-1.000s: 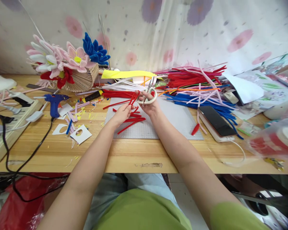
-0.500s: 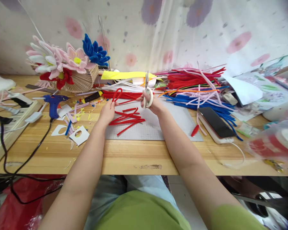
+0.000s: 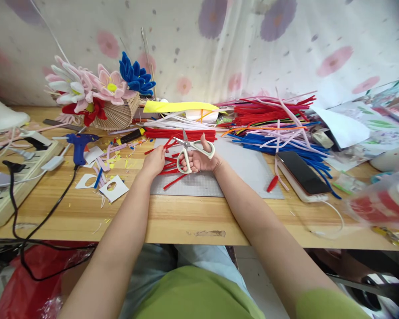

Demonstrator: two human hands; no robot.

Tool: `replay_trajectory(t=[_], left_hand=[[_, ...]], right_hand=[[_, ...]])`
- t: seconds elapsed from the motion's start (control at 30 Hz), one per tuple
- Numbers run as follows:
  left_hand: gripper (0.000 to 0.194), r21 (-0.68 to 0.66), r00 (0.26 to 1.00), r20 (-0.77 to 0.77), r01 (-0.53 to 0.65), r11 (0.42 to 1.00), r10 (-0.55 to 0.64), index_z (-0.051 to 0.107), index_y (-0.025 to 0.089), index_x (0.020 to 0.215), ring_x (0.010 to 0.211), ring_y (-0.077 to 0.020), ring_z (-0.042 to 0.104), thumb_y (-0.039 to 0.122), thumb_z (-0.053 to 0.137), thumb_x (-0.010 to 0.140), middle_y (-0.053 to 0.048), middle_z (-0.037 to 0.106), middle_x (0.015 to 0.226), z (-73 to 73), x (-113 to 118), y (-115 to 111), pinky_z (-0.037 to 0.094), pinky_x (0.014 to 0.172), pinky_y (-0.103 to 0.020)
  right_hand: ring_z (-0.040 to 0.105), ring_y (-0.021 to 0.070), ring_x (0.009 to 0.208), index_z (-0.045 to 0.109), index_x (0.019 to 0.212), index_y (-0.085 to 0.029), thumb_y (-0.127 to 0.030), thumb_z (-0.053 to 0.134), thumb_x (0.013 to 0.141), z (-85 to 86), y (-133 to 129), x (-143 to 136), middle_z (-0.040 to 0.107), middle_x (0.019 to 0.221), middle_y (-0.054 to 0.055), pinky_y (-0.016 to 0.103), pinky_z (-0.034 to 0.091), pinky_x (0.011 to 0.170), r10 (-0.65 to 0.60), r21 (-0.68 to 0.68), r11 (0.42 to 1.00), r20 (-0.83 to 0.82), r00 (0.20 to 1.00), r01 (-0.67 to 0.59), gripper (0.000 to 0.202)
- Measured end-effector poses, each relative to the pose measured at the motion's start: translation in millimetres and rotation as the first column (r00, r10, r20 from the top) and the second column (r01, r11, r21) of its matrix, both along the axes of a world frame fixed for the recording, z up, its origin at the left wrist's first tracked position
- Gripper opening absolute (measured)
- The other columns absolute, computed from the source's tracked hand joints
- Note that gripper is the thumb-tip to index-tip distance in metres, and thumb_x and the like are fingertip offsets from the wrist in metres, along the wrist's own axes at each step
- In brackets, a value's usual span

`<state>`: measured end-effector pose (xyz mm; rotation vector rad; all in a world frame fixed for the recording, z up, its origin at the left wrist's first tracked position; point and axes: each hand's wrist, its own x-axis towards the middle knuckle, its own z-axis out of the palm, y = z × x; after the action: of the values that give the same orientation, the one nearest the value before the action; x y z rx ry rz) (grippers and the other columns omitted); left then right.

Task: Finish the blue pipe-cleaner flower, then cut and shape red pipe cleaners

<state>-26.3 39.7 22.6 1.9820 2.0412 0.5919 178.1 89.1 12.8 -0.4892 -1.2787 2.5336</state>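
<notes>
My left hand (image 3: 155,162) pinches a bent red pipe cleaner (image 3: 169,141) above the left side of a grey cutting mat (image 3: 199,188). Thumb and fingers of my right hand (image 3: 201,160) go through the two white handles of a pair of scissors (image 3: 185,144). The blades are spread apart and point toward the red pipe cleaner by my left hand. Cut red pipe cleaners (image 3: 174,181) lie on the mat under the hands, partly hidden by them.
A blue glue gun (image 3: 80,148), white card pieces (image 3: 114,189) and a power strip (image 3: 23,177) are at the left. Fuzzy flowers (image 3: 109,86) stand behind. Red and blue pipe cleaner bundles (image 3: 266,110), a phone (image 3: 302,173) and a bagged cup (image 3: 382,204) are at the right.
The scissors have swung from upright to leftward, with their handles and blades spread. My right hand has turned palm up, lower and nearer my left hand. The red loop has tilted down.
</notes>
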Motion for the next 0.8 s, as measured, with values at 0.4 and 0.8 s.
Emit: replay_trajectory(t=[0.4, 0.8], left_hand=[[0.035, -0.012, 0.985, -0.025, 0.173, 0.985, -0.173, 0.059, 0.020, 0.110, 0.101, -0.0236, 0.061, 0.025, 0.029, 0.092, -0.010, 0.066, 0.110, 0.5, 23.6, -6.1, 0.044, 0.081, -0.032], [0.038, 0.010, 0.988, -0.054, 0.144, 0.990, -0.143, 0.057, 0.020, 0.117, 0.102, -0.0238, 0.062, 0.020, 0.031, 0.090, -0.009, 0.066, 0.111, 3.1, 24.0, -5.1, 0.045, 0.082, -0.032]], right_hand=[[0.062, 0.0193, 0.072, 0.052, 0.101, -0.011, -0.074, 0.021, 0.082, 0.2, -2.3, -1.1, 0.064, 0.082, 0.013, 0.023, 0.046, 0.045, -0.115, -0.080, 0.991, -0.153, 0.981, 0.104, 0.073], [0.060, 0.0204, 0.074, 0.051, 0.101, -0.010, -0.076, 0.010, 0.081, 6.4, -1.7, 3.4, 0.063, 0.083, 0.014, 0.025, 0.045, 0.044, -0.180, -0.189, 0.972, -0.237, 0.955, 0.136, 0.080]])
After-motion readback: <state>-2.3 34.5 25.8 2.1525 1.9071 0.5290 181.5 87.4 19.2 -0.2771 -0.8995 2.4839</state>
